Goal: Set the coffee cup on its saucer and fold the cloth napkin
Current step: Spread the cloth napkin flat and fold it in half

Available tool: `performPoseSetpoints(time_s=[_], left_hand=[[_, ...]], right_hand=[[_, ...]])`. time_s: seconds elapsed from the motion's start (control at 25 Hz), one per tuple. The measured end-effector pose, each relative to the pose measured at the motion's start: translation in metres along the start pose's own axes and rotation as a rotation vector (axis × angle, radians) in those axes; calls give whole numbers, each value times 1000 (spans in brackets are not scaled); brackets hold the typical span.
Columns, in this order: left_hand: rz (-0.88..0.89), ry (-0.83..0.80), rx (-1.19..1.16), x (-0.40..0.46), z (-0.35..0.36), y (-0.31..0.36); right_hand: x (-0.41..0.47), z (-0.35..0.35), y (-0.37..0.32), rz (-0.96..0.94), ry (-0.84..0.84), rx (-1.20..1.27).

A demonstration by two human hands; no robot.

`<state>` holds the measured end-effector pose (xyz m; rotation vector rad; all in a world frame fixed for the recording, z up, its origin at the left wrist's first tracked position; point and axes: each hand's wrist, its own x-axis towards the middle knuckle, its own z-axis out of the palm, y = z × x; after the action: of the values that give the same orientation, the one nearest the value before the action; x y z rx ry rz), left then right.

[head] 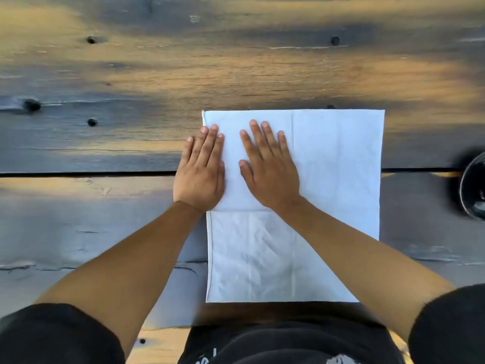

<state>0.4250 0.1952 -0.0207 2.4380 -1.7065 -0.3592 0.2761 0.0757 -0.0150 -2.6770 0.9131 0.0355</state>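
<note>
Clearly the napkin [328, 166] is thin, limp cloth; left hand [200, 169] and right hand [267, 169] press flat, fingers straight; lift by corners.

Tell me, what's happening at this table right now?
A person is folding a white cloth napkin on a weathered wooden plank table. Both hands lie flat on the napkin's far left part, the left hand at its left edge and the right hand just beside it, pressing the cloth down. The napkin looks partly folded, with one layer lying over another. A dark round object, blurred and cut off at the right edge, sits apart from the napkin; I cannot tell what it is.
</note>
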Motion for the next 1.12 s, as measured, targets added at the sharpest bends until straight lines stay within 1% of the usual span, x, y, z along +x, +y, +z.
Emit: performPoseSetpoints(time_s=[0.12,0.24,0.36,0.48,0.52,0.56,0.68,0.76,0.8,0.88,0.96,1.12], left_hand=[[2,4,3,-1,1,-2],[7,12,19,-1,2,-1],[4,20,27,-1,3,-2],[1,23,23,0,3,-1],[1,24,24,0,3,-1],[3,25,25,0,3,-1],[6,16,21,0,3,-2],[5,21,23,0,2,-3],[7,25,22,1,3,-4],[15,32,17,0,3,-4],[23,37,12,0,3,-3],[23,35,18,1,3,-4]], right_hand=[[-32,-15,66,103,-1,-85],[-58,-31,131,245,-37,-104],[-66,-36,152,348,-32,-61],[-55,-36,125,419,57,25],[-47,-35,106,381,86,41],[-37,-31,81,304,101,47],[-4,-12,5,69,59,50],[4,1,-19,-2,9,10],[3,4,-17,-9,-3,-17],[-6,1,8,13,12,-53],[-23,-8,51,78,39,-98],[-59,-34,146,312,25,-100]])
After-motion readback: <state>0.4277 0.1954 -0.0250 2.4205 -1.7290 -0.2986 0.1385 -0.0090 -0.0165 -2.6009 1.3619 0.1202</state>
